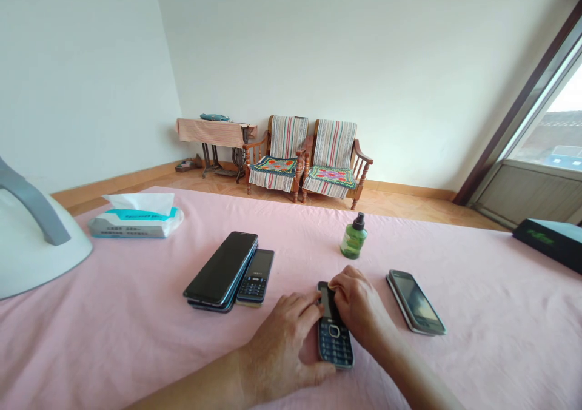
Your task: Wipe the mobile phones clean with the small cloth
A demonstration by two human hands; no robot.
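Observation:
A dark keypad mobile phone (335, 343) lies face up on the pink cloth in front of me. My left hand (284, 343) holds it at the left side, fingertips near the screen and thumb at its bottom edge. Over the upper screen, my right hand (359, 304) is closed in a pinch. A small pale bit shows at its fingertips, too little to name. To the left are a stack of smartphones (222, 270) and a smaller keypad phone (256, 276) beside it. Right of my hands rests a grey touchscreen phone (416, 301). A green bottle (353, 238) with a black cap stands behind.
The pink cloth (113, 325) covers the table. A tissue pack (136, 219) lies at the back left, near a white appliance with a grey handle (36, 234). A black box (548, 240) sits at the far right. Two wooden chairs (334, 155) stand beyond the table.

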